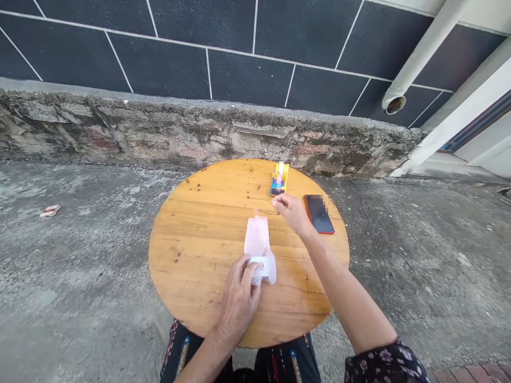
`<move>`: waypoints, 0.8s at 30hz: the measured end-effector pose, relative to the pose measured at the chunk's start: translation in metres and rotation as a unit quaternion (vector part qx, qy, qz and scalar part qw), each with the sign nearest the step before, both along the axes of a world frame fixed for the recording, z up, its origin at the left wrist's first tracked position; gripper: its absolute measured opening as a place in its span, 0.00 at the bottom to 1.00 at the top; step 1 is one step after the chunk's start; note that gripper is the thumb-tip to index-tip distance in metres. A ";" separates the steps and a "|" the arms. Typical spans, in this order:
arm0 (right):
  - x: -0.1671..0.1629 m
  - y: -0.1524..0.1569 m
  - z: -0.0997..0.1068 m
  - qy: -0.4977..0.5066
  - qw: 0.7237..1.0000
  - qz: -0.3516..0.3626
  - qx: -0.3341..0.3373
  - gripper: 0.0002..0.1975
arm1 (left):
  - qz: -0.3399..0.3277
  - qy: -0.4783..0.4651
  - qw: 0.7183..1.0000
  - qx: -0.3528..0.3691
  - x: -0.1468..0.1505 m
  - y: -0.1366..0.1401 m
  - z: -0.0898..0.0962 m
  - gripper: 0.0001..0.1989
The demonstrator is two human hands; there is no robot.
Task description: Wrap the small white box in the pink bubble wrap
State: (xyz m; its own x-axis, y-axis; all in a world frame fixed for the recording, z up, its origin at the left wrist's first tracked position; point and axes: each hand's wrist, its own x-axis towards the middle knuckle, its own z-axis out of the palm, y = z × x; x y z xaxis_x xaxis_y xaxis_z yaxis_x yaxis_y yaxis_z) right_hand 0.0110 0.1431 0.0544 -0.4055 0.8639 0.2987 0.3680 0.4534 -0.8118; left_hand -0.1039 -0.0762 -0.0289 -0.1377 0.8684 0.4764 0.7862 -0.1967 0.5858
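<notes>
On wooden table [199,229], pale wrap [257,236] gripped by left hand [238,298], right hand [292,211] beyond, curled, contents unclear

Table [191,229]: phone [319,214], tape dispenser [280,179], perhaps packaging [256,236].

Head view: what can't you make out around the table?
All in the head view:
What the wrap holds, if anything: hidden by its own layers and the left hand.
Whether the right hand pinches anything: too small and blurred.
The upper right corner of the phone: covered by pixelation.
The rest of the sleeve: cut off by the bottom edge.
</notes>
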 end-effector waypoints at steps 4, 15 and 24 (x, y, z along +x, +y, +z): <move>0.007 -0.026 -0.012 -0.051 0.999 0.010 -0.009 0.11 | -0.023 -0.024 0.999 0.015 -0.006 -0.011 0.010 0.22; -0.016 -0.039 -0.010 -0.198 0.980 -0.006 0.024 0.09 | 0.026 -0.209 0.969 -0.125 -0.066 0.073 0.047 0.14; -0.036 -0.046 -0.010 -0.355 0.932 -0.034 0.063 0.04 | 0.005 -0.261 0.939 -0.222 -0.064 0.146 0.027 0.09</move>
